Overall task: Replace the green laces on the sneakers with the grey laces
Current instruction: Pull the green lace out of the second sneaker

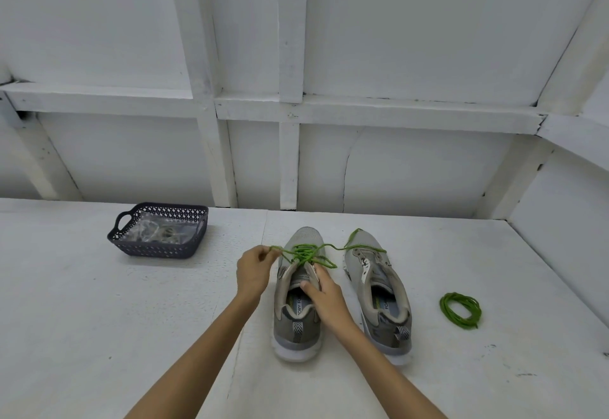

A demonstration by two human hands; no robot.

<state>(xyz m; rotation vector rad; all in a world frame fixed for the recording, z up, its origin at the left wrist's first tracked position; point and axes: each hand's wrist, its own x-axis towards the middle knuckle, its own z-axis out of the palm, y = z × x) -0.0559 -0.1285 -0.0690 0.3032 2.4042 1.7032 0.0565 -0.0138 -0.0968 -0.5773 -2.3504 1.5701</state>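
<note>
Lace [304, 251], green, soft and light, hangs half-loosened over the sneaker [294, 329] at bench [99, 320] centre; I judge it best taken near a free end, since slack bunches. Left hand [253, 270] pinches a strand at nine o'clock; right hand [326, 296] grips the sneaker's tongue. Coil [460, 310] lies at three o'clock, basket [158, 249] at ten.

white table [99, 320]: basket [155, 249], sneakers [296, 336], coiled green lace [444, 307]

Plain white-painted work booth: flat tabletop [99, 303], timber-framed panel walls [290, 102] around it.
</note>
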